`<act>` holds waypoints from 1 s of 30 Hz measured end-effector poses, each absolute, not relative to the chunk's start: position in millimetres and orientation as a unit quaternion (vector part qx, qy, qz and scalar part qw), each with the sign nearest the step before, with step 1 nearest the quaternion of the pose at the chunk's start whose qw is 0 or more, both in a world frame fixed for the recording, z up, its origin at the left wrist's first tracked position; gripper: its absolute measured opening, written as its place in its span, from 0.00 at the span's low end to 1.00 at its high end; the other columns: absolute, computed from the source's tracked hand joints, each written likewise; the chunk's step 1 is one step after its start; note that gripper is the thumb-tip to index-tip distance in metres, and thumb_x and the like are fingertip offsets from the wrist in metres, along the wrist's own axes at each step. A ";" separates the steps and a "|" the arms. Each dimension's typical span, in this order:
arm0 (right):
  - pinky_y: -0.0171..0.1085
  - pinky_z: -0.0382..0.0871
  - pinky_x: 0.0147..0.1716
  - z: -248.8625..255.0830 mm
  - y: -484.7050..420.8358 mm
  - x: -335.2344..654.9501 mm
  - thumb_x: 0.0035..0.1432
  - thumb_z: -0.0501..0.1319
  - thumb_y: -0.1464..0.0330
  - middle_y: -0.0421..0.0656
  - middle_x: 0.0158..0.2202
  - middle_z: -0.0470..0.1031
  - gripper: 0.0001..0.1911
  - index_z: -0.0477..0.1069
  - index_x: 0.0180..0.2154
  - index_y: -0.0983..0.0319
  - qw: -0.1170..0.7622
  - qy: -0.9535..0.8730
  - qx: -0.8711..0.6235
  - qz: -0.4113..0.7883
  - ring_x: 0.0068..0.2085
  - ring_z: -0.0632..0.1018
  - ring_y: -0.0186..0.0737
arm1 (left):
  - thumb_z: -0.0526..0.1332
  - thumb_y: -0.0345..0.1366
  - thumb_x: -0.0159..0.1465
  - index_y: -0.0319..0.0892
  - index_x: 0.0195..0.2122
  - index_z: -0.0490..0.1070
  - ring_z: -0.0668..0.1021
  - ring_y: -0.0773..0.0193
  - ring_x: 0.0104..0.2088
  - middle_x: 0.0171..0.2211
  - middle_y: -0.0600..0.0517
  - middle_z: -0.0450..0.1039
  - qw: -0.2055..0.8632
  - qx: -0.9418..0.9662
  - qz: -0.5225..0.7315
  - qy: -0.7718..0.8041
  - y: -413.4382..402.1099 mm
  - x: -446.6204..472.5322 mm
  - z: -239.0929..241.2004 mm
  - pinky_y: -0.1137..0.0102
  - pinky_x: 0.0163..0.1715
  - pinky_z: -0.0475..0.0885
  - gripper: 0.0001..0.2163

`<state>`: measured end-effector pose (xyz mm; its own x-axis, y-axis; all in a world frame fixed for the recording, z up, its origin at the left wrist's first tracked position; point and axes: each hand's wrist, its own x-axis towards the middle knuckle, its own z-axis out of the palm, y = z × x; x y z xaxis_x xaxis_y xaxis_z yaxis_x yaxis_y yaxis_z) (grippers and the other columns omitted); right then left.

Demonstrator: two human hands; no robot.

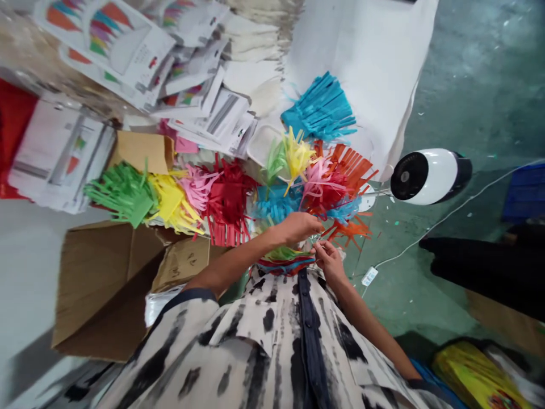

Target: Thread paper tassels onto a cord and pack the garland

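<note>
My left hand point(298, 226) is closed around the base of a bunch of fringed paper tassels point(315, 182) in yellow, pink, red, blue and orange. My right hand point(327, 258) pinches something thin just below that bunch, close to the left hand; I cannot make out what it is. A small stack of coloured paper strips point(285, 262) lies on my lap under both hands.
Piles of green point(121, 193), yellow, pink and red tassels point(227, 201) lie to the left, blue tassels point(319, 111) on white cloth behind. An open cardboard box point(102, 284) stands at left. Printed packaging sheets point(128, 45) fill the back. A white fan point(428, 176) sits at right.
</note>
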<state>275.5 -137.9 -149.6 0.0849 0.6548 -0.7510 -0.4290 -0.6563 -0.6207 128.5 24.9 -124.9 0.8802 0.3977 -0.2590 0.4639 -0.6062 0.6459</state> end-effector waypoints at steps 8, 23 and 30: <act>0.32 0.42 0.16 -155.6 -152.3 275.7 0.47 0.74 0.48 0.37 0.25 0.77 0.25 0.71 0.33 0.59 0.420 -0.072 -0.614 0.665 0.16 0.55 0.24 | 0.56 0.24 0.69 0.41 0.48 0.77 0.81 0.62 0.36 0.47 0.43 0.75 0.266 0.957 -0.058 0.105 2.1 221.9 -164.5 0.70 0.28 0.68 0.12; 0.32 0.45 0.16 -152.0 -145.4 282.4 0.48 0.73 0.45 0.37 0.26 0.78 0.27 0.69 0.32 0.59 0.416 -0.103 -0.599 0.677 0.16 0.58 0.25 | 0.60 0.26 0.69 0.42 0.42 0.79 0.79 0.64 0.40 0.46 0.48 0.79 0.268 0.962 -0.031 0.044 29.2 219.4 -187.7 0.68 0.26 0.58 0.08; 0.32 0.45 0.16 -150.8 -141.0 282.6 0.48 0.74 0.45 0.37 0.25 0.77 0.26 0.70 0.33 0.58 0.406 -0.116 -0.596 0.683 0.16 0.57 0.26 | 0.60 0.29 0.71 0.42 0.42 0.80 0.77 0.59 0.46 0.48 0.45 0.78 0.222 0.975 -0.012 0.009 24.4 218.0 -177.8 0.68 0.28 0.62 0.08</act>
